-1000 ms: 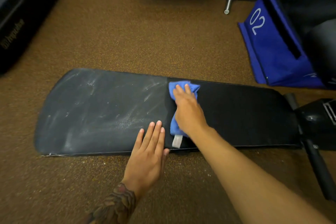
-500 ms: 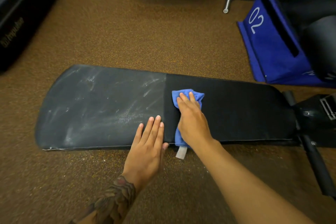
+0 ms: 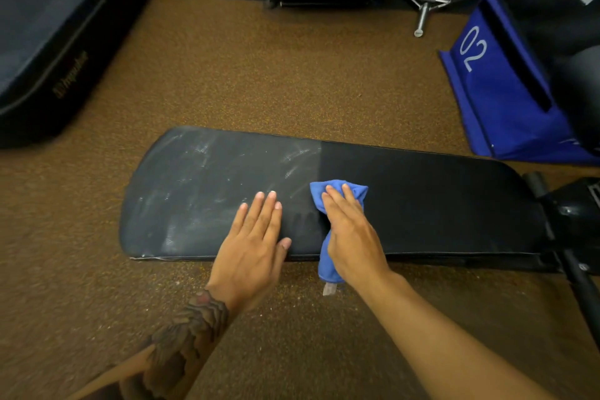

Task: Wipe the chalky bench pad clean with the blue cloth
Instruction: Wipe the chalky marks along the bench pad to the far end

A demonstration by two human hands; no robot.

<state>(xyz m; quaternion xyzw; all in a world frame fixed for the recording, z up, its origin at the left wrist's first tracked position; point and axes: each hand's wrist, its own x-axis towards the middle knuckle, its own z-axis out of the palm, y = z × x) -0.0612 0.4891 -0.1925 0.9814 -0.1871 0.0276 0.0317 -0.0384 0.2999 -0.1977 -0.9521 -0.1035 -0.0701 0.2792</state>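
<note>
Two hands are laid on the bench pad (image 3: 422, 204) at frame centre: right hand (image 3: 352, 232) pressed flat over the blue cloth (image 3: 328, 258), left hand (image 3: 255, 242) spread flat, fingers together, on chalky vinyl.

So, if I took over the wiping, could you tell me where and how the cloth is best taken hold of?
Press on the cloth's bunched upper part, flat on the pad, coming from above on the near side, as the right hand does. Its tail hangs limp over the pad's near edge, so gripping there would likely give poor control. The left hand lies flat on the chalky half.
</note>
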